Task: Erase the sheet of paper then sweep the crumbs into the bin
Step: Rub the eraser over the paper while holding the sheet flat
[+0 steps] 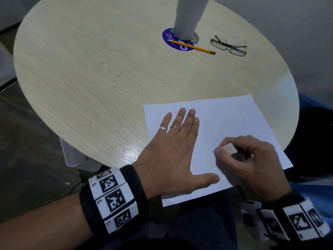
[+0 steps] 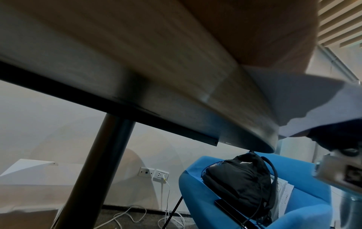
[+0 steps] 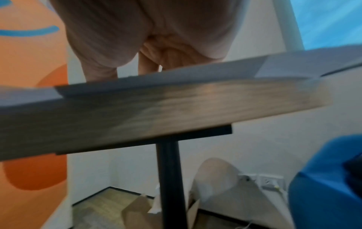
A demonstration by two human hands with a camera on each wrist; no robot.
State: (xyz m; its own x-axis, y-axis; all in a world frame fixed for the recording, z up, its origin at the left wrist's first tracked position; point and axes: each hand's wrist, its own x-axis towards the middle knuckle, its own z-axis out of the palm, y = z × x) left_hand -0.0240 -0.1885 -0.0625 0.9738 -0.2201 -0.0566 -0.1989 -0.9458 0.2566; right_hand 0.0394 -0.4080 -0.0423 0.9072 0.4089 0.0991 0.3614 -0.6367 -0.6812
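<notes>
A person works an eraser (image 1: 229,148) over a sheet of paper (image 1: 225,120) at the near edge of a round wooden tabletop (image 1: 90,87). The left hand (image 1: 173,152) lies flat on the sheet, fingers straight and spread, pinning it in place. The right hand (image 1: 252,159) pinches the white eraser between thumb and curled fingers, its lower end down against the paper near the sheet's near right part. The sheet overhangs the tabletop edge toward the person, as the wrist views show from below.

Dark crumbs (image 1: 115,71) lie scattered on the bare wood, well apart from the sheet, toward the far left. A yellow pencil (image 1: 191,47) and a pair of glasses (image 1: 228,46) rest near a grey column (image 1: 189,15) at the far side. A pale container (image 1: 75,156), likely the bin, shows below the tabletop edge at the person's left.

The sheet looks nearly blank from here; any faint marks left are too pale to make out. To erase well, the flat hand should probably press close beside the rubbing spot so the paper does not buckle, with short strokes kept over the supported part of the sheet, not the overhang. The sweeping is not yet begun.
</notes>
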